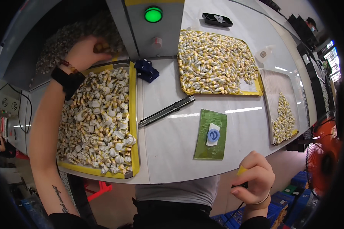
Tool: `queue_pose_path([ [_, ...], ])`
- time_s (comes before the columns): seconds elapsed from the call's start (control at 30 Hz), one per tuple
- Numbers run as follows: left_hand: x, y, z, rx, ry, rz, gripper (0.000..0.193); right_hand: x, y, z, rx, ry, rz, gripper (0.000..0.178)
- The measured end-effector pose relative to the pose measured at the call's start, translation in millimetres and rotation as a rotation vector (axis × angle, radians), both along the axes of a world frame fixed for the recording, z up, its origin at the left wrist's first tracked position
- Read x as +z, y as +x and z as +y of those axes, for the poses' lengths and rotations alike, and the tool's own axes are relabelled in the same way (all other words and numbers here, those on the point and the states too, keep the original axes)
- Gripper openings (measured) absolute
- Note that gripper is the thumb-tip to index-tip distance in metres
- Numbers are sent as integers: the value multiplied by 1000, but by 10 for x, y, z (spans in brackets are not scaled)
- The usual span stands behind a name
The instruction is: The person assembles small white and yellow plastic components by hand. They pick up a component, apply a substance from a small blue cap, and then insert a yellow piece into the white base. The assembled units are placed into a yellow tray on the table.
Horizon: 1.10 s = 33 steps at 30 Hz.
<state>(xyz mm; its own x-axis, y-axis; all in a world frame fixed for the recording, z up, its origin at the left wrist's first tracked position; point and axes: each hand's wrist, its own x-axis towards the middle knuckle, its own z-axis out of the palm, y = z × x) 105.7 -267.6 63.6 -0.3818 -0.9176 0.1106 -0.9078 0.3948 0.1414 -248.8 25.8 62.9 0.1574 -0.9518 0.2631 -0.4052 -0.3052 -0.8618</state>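
Observation:
My left hand [88,52] reaches over the far end of the left tray into a shadowed bay. Its fingers are bent together, and what they hold is hard to make out. Below it, the yellow-edged tray [135,114] holds a heap of small white-and-yellow capped parts [97,122]. My right hand [257,176] is raised past the table's front edge, its fingers closed around a small black object [240,185]. Something yellow covers a fingertip there. A dark cord hangs below that hand.
A grey post with a lit green lamp [153,14] and a knob rises beside the bay. Nearby lie dark blue cloth [146,70], a utility knife [167,111], and a green mat [211,149] bearing a blue disc [213,135]. Farther right are two trays of slender parts [216,63].

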Motion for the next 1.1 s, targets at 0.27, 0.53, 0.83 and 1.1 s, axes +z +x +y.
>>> queue_pose_path([
  [0.27,10,253,128,-16,-66,266,44,185,-318,-72,-163,-199,286,18],
  [0.53,781,-70,1755,-865,438,579,38,256,-853,-1127,-124,-53,728,13],
  [0.83,-114,-914,2488,-394,1315,1211,16,-195,-923,-1826,-33,43,822,9],
  [1.1,-350,-981,2706,99,1626,1702,25,-235,-842,-1697,-61,-28,861,11],
])
